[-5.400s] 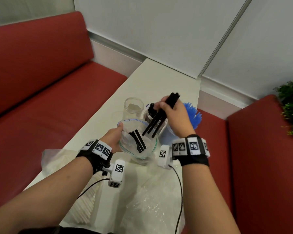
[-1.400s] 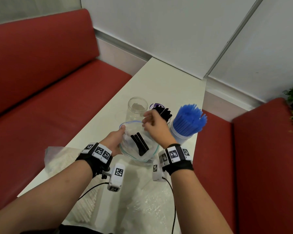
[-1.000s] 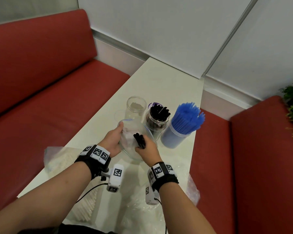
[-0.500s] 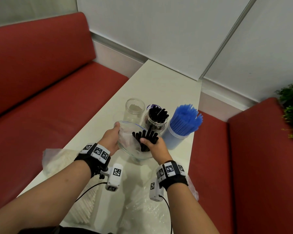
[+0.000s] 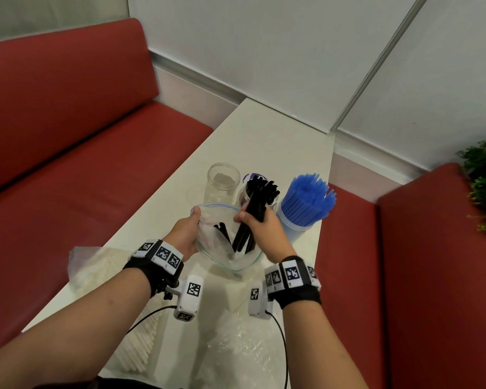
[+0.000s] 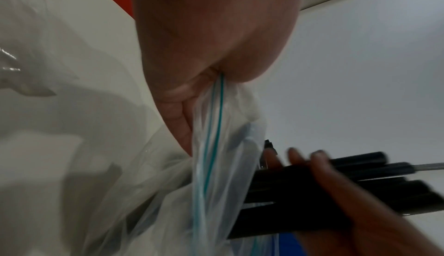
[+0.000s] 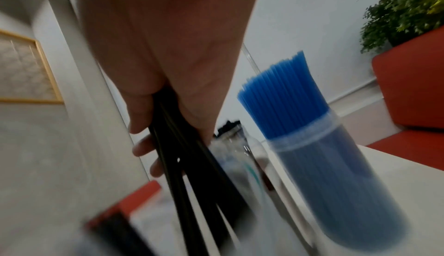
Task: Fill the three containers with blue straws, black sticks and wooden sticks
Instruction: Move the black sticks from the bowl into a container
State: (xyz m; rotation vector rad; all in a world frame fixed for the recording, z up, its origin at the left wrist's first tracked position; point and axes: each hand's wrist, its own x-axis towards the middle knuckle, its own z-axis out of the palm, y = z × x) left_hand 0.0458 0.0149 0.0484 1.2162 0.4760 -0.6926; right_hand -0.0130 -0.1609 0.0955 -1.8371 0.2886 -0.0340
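No writing is legible. On the bench (image 5: 267, 130), the left hand (image 5: 184, 234) pinches the bag (image 5: 230, 259) rim; the right hand (image 5: 264, 226) clutches black sticks (image 5: 246, 234) over it. Beyond stand the stick jar (image 5: 246, 196), an empty jar (image 5: 222, 182) and blue straws (image 5: 307, 199).

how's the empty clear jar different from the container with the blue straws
The empty clear jar holds nothing, while the blue straw container is packed with blue straws that fan out above its rim. The jar's wall is clear; the container's looks frosted. The jar stands at the left end of the row, the container at the right end. Both stand upright and lidless on the white table.
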